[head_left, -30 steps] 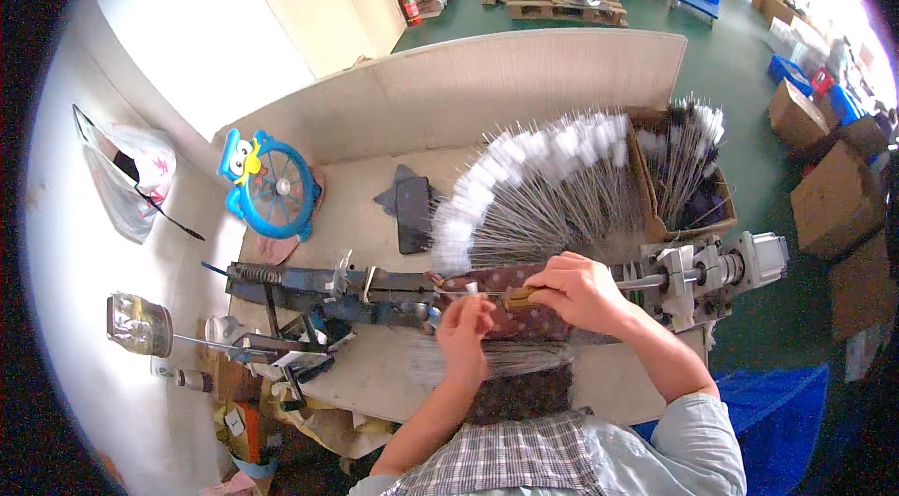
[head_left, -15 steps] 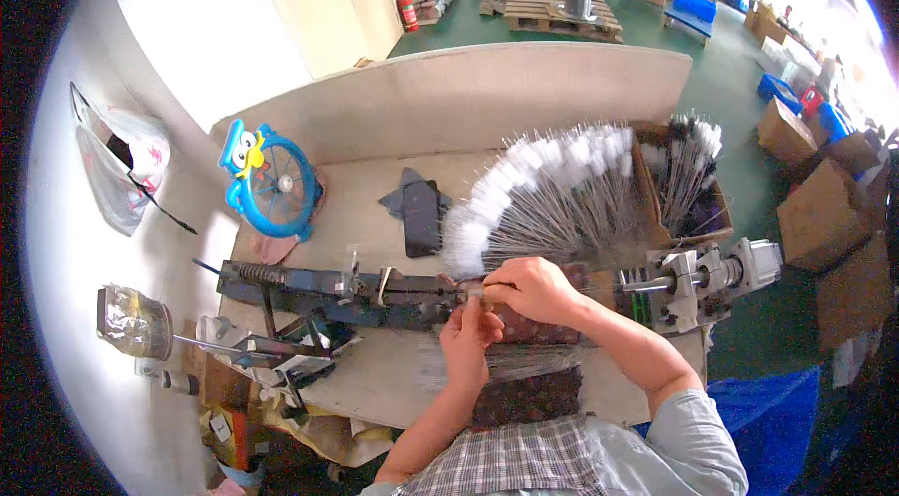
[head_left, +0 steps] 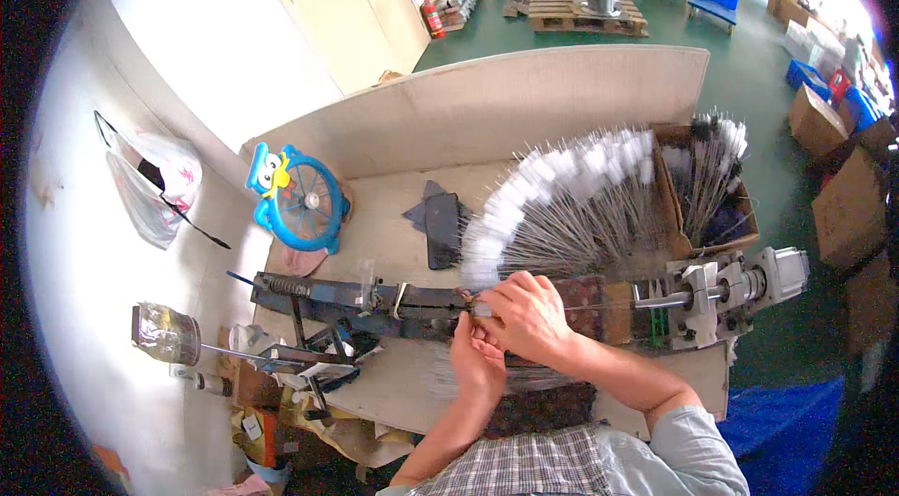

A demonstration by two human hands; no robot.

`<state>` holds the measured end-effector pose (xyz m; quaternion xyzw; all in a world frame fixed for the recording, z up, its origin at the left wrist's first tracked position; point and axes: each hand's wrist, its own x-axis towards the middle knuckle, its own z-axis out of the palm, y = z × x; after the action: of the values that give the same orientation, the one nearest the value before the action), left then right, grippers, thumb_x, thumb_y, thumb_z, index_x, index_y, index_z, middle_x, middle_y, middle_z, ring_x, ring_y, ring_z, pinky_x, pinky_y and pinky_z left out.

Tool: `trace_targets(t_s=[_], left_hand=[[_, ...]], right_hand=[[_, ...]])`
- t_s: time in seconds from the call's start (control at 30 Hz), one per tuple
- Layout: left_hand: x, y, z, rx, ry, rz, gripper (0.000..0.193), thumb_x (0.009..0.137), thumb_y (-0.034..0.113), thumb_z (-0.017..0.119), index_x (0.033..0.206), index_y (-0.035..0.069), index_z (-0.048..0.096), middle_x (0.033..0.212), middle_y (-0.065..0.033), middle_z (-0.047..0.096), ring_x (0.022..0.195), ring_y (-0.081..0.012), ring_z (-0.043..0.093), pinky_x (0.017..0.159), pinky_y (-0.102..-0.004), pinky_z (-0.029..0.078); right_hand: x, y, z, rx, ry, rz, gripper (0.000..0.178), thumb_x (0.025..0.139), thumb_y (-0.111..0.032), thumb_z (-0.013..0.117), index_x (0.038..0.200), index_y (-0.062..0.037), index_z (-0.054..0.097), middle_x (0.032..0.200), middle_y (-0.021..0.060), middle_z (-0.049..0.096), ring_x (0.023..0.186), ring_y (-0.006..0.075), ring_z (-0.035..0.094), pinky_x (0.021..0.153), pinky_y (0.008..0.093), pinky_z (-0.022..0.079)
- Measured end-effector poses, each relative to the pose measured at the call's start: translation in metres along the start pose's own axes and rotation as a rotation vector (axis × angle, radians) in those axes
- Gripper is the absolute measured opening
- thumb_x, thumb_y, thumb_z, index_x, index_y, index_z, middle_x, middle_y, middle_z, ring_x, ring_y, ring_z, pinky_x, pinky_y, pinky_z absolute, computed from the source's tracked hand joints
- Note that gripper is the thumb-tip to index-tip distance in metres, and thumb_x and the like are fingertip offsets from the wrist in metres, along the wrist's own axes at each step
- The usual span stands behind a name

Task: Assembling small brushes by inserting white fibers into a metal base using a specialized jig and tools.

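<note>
My hands meet at the inner end of a long dark machine rail (head_left: 323,296) on the workbench. My right hand (head_left: 531,313) is closed in a pinch around a small pale piece (head_left: 480,307) at the rail's end; its exact kind is too small to tell. Just below, my left hand (head_left: 478,365) has its fingers curled with the tips close to that piece, and what they grip is hidden. A thin wire stretches from beside my right hand toward a metal spindle (head_left: 698,299). Beyond my hands, many white-tipped wire brushes (head_left: 571,206) lie fanned out.
A cardboard box (head_left: 721,241) of dark and white brushes stands right of the fan. A phone (head_left: 443,232) and a blue toy-shaped fan (head_left: 309,201) sit at left. A raised board (head_left: 487,107) edges the bench's far side. Below the rail is a black metal bracket (head_left: 309,346).
The whole view has shifted, so the bench appears farther right. My right hand has turned over the small piece, its fingers now more bunched; my left hand stays close beneath it.
</note>
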<state>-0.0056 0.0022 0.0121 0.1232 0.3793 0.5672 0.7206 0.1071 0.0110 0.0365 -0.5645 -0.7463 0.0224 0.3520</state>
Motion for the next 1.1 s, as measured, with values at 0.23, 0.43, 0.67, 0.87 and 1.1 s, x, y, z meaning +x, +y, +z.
trace_targets(t_s=[0.23, 0.43, 0.67, 0.87, 1.1], left_hand=[[0.001, -0.009, -0.004, 0.084, -0.024, 0.071, 0.010, 0.088, 0.016, 0.053, 0.090, 0.007, 0.056, 0.082, -0.0007, 0.057, 0.076, -0.0112, 0.058, 0.070, -0.0255, 0.049], [-0.002, -0.009, -0.001, 0.057, -0.008, 0.090, 0.007, 0.085, 0.012, 0.055, 0.088, 0.005, 0.054, 0.085, -0.0045, 0.058, 0.080, -0.0137, 0.058, 0.072, -0.0272, 0.049], [-0.001, -0.007, 0.000, 0.016, -0.031, 0.038, 0.006, 0.084, 0.007, 0.054, 0.090, 0.007, 0.052, 0.090, -0.0041, 0.059, 0.083, -0.0132, 0.058, 0.076, -0.0272, 0.047], [0.003, -0.006, -0.005, -0.104, -0.030, -0.035, 0.005, 0.084, 0.010, 0.056, 0.085, 0.008, 0.052, 0.088, -0.0023, 0.057, 0.080, -0.0125, 0.056, 0.075, -0.0266, 0.044], [0.006, -0.010, -0.014, -0.110, 0.000, -0.030, 0.008, 0.083, 0.015, 0.056, 0.084, 0.008, 0.051, 0.084, -0.0022, 0.055, 0.081, -0.0135, 0.055, 0.076, -0.0284, 0.042]], right_hand=[[-0.007, 0.006, -0.015, 0.030, 0.026, -0.140, 0.023, 0.069, -0.023, 0.067, 0.092, -0.0188, 0.066, 0.089, -0.0026, 0.061, 0.089, 0.0188, 0.055, 0.074, 0.0327, 0.043], [-0.012, 0.015, -0.016, 0.014, 0.043, -0.152, 0.024, 0.068, -0.022, 0.064, 0.091, -0.0190, 0.065, 0.090, -0.0033, 0.061, 0.089, 0.0196, 0.055, 0.073, 0.0347, 0.043], [-0.009, 0.006, -0.024, 0.072, 0.019, -0.092, 0.024, 0.066, -0.018, 0.070, 0.090, -0.0147, 0.069, 0.091, 0.0007, 0.063, 0.088, 0.0208, 0.057, 0.075, 0.0343, 0.046], [-0.006, 0.004, -0.018, 0.097, 0.017, -0.068, 0.023, 0.067, -0.017, 0.070, 0.089, -0.0134, 0.070, 0.090, 0.0016, 0.063, 0.087, 0.0206, 0.058, 0.075, 0.0343, 0.048], [-0.009, 0.001, -0.013, 0.108, 0.057, -0.058, 0.023, 0.066, -0.017, 0.071, 0.089, -0.0126, 0.069, 0.090, 0.0015, 0.063, 0.084, 0.0212, 0.059, 0.074, 0.0342, 0.048]])
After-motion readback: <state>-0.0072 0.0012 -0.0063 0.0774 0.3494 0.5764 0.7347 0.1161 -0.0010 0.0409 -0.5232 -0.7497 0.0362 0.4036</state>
